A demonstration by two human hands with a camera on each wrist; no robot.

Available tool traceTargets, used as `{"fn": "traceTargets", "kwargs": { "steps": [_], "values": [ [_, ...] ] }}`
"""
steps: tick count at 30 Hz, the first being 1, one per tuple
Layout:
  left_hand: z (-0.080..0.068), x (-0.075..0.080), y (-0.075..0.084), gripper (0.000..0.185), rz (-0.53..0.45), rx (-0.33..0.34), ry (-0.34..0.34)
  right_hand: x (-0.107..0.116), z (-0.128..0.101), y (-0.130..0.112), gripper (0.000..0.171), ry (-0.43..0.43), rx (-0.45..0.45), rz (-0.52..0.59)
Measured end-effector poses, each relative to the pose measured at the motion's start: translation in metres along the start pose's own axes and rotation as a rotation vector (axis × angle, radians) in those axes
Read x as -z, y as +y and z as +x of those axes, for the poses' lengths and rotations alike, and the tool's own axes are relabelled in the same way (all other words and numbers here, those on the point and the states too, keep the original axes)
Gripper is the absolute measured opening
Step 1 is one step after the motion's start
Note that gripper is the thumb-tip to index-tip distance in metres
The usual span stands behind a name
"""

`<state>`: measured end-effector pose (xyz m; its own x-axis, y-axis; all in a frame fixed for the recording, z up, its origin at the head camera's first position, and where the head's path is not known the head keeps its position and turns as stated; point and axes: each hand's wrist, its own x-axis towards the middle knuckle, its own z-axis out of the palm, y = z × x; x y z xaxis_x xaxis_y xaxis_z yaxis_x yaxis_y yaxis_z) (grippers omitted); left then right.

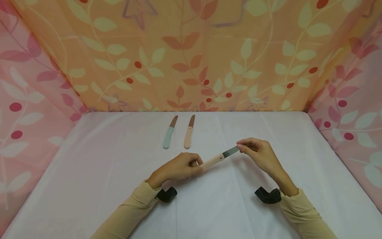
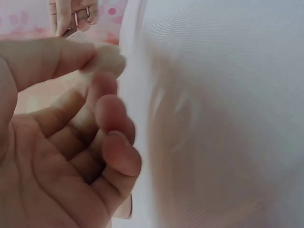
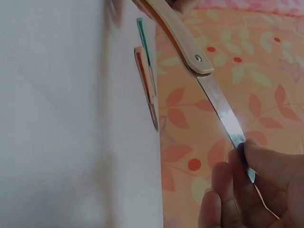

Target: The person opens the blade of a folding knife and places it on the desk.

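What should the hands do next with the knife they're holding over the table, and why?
Probably lower the knife and lay it beside the peach-handled knife and mint-handled knife. Those two lie parallel near the back of the white tablecloth, while the left hand grips the held one's handle and the right hand pinches its blade tip.

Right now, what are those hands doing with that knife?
A person holds a small knife up over the white tablecloth, one hand at each end. The left hand grips the pale handle, and the right hand pinches the tip of the metal blade between its fingers. Two more knives lie side by side farther back on the table: a mint-handled knife and a peach-handled knife. Nobody is touching those.
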<state>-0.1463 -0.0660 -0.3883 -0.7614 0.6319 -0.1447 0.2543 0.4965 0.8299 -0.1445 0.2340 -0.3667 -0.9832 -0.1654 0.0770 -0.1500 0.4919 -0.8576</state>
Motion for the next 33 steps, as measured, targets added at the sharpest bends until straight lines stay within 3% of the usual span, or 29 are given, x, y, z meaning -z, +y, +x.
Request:
{"fn": "traceTargets", "kwargs": {
  "steps": [6,13,20,25,33],
  "values": [
    [0.003,0.001,-0.001,0.017,-0.002,-0.027,0.089,-0.001,0.013,0.002,0.032,0.036,0.027,-0.009],
    [0.013,0.004,0.0,0.016,0.024,-0.027,0.11,-0.002,0.038,0.003,0.037,0.021,0.067,-0.037],
    [0.029,0.012,0.005,0.016,-0.025,0.114,0.17,-0.004,0.061,0.008,0.052,0.006,0.037,-0.154],
    [0.044,0.016,0.005,0.015,0.022,0.19,0.242,-0.004,0.074,0.01,0.053,0.0,0.027,-0.215],
    [0.064,0.022,0.007,0.018,0.122,0.271,0.327,-0.004,0.095,0.009,0.051,0.014,0.099,-0.282]
  ]
}}
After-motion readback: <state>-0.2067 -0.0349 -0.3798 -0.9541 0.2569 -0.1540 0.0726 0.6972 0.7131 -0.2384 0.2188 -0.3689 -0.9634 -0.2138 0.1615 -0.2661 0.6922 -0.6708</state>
